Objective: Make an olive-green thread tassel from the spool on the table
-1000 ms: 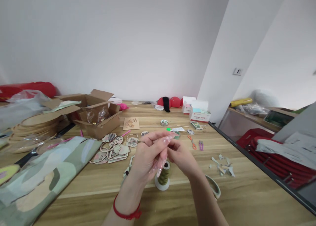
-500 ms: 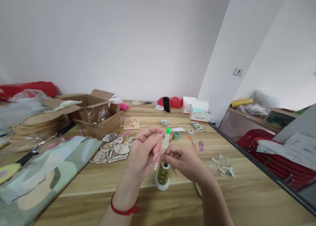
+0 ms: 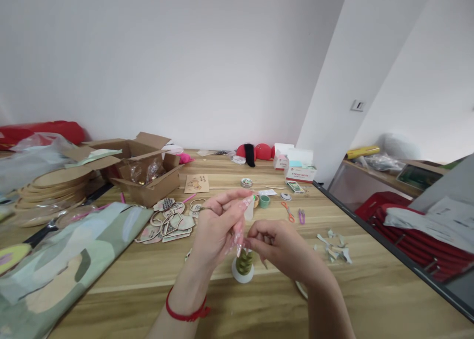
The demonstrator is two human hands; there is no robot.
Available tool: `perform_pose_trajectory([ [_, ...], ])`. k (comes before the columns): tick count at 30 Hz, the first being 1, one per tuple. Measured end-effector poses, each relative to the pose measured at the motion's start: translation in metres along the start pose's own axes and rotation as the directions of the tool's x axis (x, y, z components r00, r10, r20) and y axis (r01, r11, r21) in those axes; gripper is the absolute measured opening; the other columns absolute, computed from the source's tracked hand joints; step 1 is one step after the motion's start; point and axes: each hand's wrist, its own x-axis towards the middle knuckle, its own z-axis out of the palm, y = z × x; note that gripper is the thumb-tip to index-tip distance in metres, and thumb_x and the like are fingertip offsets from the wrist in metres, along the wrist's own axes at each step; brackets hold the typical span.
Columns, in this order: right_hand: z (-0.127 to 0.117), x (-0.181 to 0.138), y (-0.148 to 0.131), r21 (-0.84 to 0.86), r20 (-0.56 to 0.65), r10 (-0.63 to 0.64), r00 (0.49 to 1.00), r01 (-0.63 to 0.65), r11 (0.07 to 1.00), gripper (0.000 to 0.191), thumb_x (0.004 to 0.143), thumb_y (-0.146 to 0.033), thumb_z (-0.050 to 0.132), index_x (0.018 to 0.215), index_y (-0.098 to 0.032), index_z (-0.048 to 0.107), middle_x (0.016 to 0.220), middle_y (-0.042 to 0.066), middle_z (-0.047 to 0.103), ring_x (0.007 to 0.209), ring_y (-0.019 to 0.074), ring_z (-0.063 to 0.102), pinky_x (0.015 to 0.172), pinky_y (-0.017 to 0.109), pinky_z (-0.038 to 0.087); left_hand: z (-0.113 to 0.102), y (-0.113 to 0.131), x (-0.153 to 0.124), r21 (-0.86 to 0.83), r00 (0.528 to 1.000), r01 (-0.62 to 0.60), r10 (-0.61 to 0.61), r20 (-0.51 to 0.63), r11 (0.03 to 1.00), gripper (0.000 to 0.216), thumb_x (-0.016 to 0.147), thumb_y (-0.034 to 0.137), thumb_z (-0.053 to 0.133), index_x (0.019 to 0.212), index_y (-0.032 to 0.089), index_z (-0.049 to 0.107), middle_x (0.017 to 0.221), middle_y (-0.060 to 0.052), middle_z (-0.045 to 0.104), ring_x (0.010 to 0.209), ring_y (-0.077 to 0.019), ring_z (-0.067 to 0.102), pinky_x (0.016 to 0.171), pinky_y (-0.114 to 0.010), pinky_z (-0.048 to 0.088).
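Tabletop (image 3: 370, 299) clutter, positions referenced to the open cardboard box (image 3: 148, 173).
Wooden cutouts (image 3: 168, 220) just in front of the box; patterned fabric (image 3: 62, 260) front-left of it; stacked wooden hoops (image 3: 55, 188) to its left. Right of the box: printed wooden card (image 3: 196, 184), green tape roll (image 3: 264, 201), orange scissors (image 3: 286, 211), sticky-note box (image 3: 300, 172). Paper scraps (image 3: 333, 247) lie farthest right of it.

Head view — forward, downward, close over table (image 3: 370, 299)

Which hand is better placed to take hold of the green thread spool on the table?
Probably the right. The right hand, fingers pinched, sits just over the top of the green thread spool; the left hand pinches higher up, farther from it.
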Motion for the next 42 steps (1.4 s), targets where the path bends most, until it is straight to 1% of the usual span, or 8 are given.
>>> perform_pose_trajectory([
  [9,-0.002,-0.006,-0.007,0.033,-0.012,-0.013,1.000,0.014,0.999,0.016,0.084,-0.024,0.059,0.070,-0.017,0.060,0.052,-0.005,0.050,0.050,0.0094,0.044,0.050,0.021,0.032,-0.004,-0.006,0.001,0.100,0.999,-0.044,0.045,-0.012,0.994,0.015,0.079,0.023,0.072,0.091,0.013,0.073,0.035,0.006,0.052,0.026,-0.0050,0.042,0.027,-0.012,0.034],
  [12,-0.003,-0.007,-0.008,0.093,-0.151,-0.039,0.988,0.054,0.994,0.012,0.085,-0.027,0.061,0.090,-0.018,0.066,0.055,-0.006,0.048,0.050,0.0095,0.042,0.050,0.022,0.032,-0.004,-0.005,0.001,0.120,0.999,-0.043,0.041,0.015,0.992,0.018,0.082,0.026,0.070,0.095,0.013,0.073,0.037,0.005,0.054,0.028,-0.0058,0.045,0.029,-0.012,0.037],
  [15,-0.002,-0.011,-0.011,0.203,-0.273,-0.058,0.960,0.117,0.972,0.036,0.085,-0.030,0.063,0.119,-0.019,0.062,0.058,-0.008,0.046,0.050,0.0092,0.038,0.050,0.022,0.033,-0.003,-0.003,0.001,0.139,0.998,-0.047,0.041,0.045,0.989,0.021,0.086,0.028,0.066,0.098,0.013,0.073,0.039,0.004,0.055,0.029,-0.0054,0.045,0.030,-0.012,0.037],
  [18,0.001,-0.013,-0.014,0.281,-0.359,-0.099,0.928,0.208,0.937,0.045,0.087,-0.031,0.060,0.130,-0.017,0.056,0.058,-0.008,0.043,0.050,0.0093,0.038,0.049,0.022,0.034,-0.003,-0.002,0.001,0.181,0.997,-0.047,0.035,0.074,0.982,0.023,0.087,0.029,0.064,0.101,0.014,0.073,0.039,0.004,0.055,0.028,-0.0051,0.044,0.030,-0.012,0.035],
  [22,0.005,-0.012,-0.019,0.240,-0.508,-0.091,0.856,0.242,0.940,0.035,0.090,-0.031,0.056,0.119,-0.014,0.064,0.050,-0.009,0.036,0.045,0.0086,0.036,0.045,0.022,0.031,-0.003,-0.003,0.001,0.258,0.997,-0.031,0.011,0.081,0.966,0.022,0.087,0.027,0.065,0.101,0.013,0.073,0.040,0.005,0.055,0.030,-0.0051,0.045,0.031,-0.013,0.036],
  [25,0.007,-0.011,-0.021,0.243,-0.545,-0.071,0.835,0.239,0.940,0.032,0.090,-0.031,0.054,0.112,-0.013,0.068,0.048,-0.010,0.033,0.041,0.0079,0.034,0.041,0.022,0.027,-0.003,-0.005,0.002,0.286,0.997,-0.041,0.020,0.074,0.957,0.021,0.087,0.028,0.064,0.098,0.012,0.073,0.040,0.005,0.054,0.031,-0.0046,0.044,0.032,-0.012,0.036],
  [35,0.004,-0.010,-0.023,0.272,-0.557,-0.032,0.830,0.219,0.937,0.035,0.088,-0.033,0.056,0.110,-0.010,0.070,0.043,-0.009,0.037,0.039,0.0073,0.034,0.038,0.020,0.028,-0.005,-0.008,0.002,0.337,0.996,-0.063,0.039,0.076,0.939,0.024,0.088,0.033,0.063,0.096,0.013,0.071,0.039,0.006,0.053,0.030,-0.0050,0.042,0.030,-0.013,0.035],
  [42,0.003,-0.011,-0.024,0.260,-0.554,-0.037,0.831,0.215,0.941,0.032,0.088,-0.031,0.057,0.107,-0.010,0.070,0.042,-0.009,0.040,0.037,0.0069,0.035,0.038,0.020,0.028,-0.004,-0.009,0.002,0.341,0.996,-0.072,0.053,0.065,0.937,0.020,0.089,0.030,0.063,0.095,0.013,0.071,0.039,0.006,0.052,0.029,-0.0040,0.040,0.030,-0.012,0.033],
])
